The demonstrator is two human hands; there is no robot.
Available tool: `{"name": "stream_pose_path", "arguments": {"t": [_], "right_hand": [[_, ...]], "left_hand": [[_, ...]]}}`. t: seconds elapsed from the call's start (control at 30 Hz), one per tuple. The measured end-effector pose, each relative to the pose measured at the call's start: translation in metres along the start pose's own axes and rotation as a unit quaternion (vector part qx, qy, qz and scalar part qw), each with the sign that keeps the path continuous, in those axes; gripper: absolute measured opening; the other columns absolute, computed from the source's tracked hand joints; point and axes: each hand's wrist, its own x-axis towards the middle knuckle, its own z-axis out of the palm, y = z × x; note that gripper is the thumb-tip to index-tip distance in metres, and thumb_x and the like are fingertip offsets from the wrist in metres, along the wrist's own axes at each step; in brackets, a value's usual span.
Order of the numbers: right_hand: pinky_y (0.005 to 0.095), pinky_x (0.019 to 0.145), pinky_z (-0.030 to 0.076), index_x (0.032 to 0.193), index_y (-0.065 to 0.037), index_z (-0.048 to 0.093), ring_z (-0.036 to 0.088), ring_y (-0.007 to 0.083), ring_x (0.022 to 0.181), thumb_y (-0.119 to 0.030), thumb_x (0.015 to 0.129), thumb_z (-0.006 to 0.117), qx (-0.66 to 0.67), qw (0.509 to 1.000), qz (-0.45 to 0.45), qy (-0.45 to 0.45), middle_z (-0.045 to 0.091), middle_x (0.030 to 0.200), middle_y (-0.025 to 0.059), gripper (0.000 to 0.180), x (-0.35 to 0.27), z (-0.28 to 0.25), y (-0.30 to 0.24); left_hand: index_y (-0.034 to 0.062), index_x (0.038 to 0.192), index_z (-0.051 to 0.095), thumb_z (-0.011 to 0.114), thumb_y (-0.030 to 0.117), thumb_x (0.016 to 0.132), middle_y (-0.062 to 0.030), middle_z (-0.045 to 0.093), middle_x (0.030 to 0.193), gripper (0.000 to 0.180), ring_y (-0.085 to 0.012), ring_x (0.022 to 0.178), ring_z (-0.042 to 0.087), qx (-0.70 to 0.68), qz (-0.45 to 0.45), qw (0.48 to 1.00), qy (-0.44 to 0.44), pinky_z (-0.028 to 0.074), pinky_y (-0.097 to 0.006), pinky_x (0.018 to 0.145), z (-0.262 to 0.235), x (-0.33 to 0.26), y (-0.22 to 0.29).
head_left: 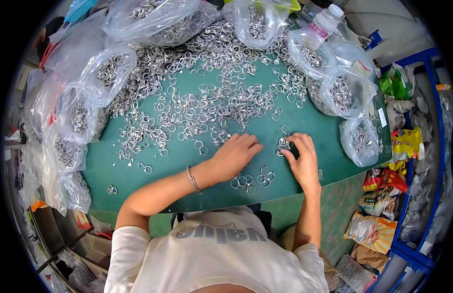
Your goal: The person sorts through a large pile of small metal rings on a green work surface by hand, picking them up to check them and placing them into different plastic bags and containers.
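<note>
Green flat-topped desk (304, 124): near edge curved, running just below both hands. Bare green strip along that edge, widest at lower left; otherwise covered.

Left hand (235, 155): flat on the desk, palm down, fingers extended toward the right, grasping nothing. Thin silver bangle (193, 179) on the wrist.

Right hand (301, 158): fingertips pinched on a small cluster of silver metal rings (283, 144), located on the desk between the two hands, just right of the left fingertips.

Small groups of loose linked rings (255, 179) lying near the desk edge, directly below the left hand. Stray pair of rings (112, 189) at lower left, well apart.

Wide spread of loose silver rings (207, 97) across the middle and far part of the desk, thickest toward the far left.

Containers: clear plastic bags holding rings, ringing the desk on three sides — left-side bags (72, 122), far bags (258, 24), right-side bags (343, 93). Some open-mouthed, contents spilling into the spread.

White plastic bottle with white cap (325, 22) at far right, among the bags.

Beyond the right edge: blue metal rack (434, 146) with coloured snack packets (407, 144) piled beside it.
</note>
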Motion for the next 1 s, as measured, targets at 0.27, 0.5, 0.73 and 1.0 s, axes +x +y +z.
{"name": "stream_pose_path", "arguments": {"t": [0.27,0.5,0.73,1.0], "right_hand": [[0.0371,0.074,0.044,0.091,-0.001,0.063,0.054,0.0287,0.083,0.003,0.072,0.071,0.020,0.997,-0.016,0.068,0.060,0.092,0.0113,0.021,-0.014,-0.005,-0.003],[0.0374,0.073,0.043,0.082,-0.002,0.065,0.056,0.0269,0.083,-0.006,0.074,0.072,0.023,0.998,-0.044,0.025,0.060,0.087,0.0092,0.011,-0.011,0.001,-0.012],[0.0419,0.076,0.046,0.092,0.002,0.065,0.059,0.0342,0.089,-0.009,0.085,0.065,-0.153,0.951,-0.060,0.263,0.064,0.093,0.0183,0.013,0.123,-0.065,-0.006],[0.0423,0.084,0.046,0.106,-0.002,0.062,0.057,0.0361,0.097,-0.008,0.081,0.066,-0.032,0.999,0.003,0.036,0.063,0.101,0.0175,0.026,0.049,-0.056,0.010]], "left_hand": [[0.0029,0.118,0.056,0.064,0.006,0.081,-0.0125,0.053,0.113,0.038,-0.0306,0.102,0.053,-0.069,-0.051,0.996,-0.016,0.043,-0.040,0.088,-0.019,-0.014,0.014],[0.0011,0.113,0.057,0.063,0.003,0.081,-0.0135,0.053,0.112,0.033,-0.0321,0.102,0.054,-0.071,-0.036,0.996,-0.029,0.047,-0.039,0.087,-0.005,-0.010,0.009],[0.0006,0.110,0.058,0.061,0.001,0.081,-0.0136,0.054,0.110,0.029,-0.0321,0.101,0.055,-0.063,-0.012,0.998,-0.027,0.049,-0.039,0.084,0.000,0.001,0.013],[0.0010,0.112,0.057,0.062,0.000,0.080,-0.0138,0.053,0.111,0.032,-0.0336,0.099,0.056,-0.082,-0.017,0.997,-0.007,0.048,-0.041,0.083,0.005,0.002,0.012]]}}
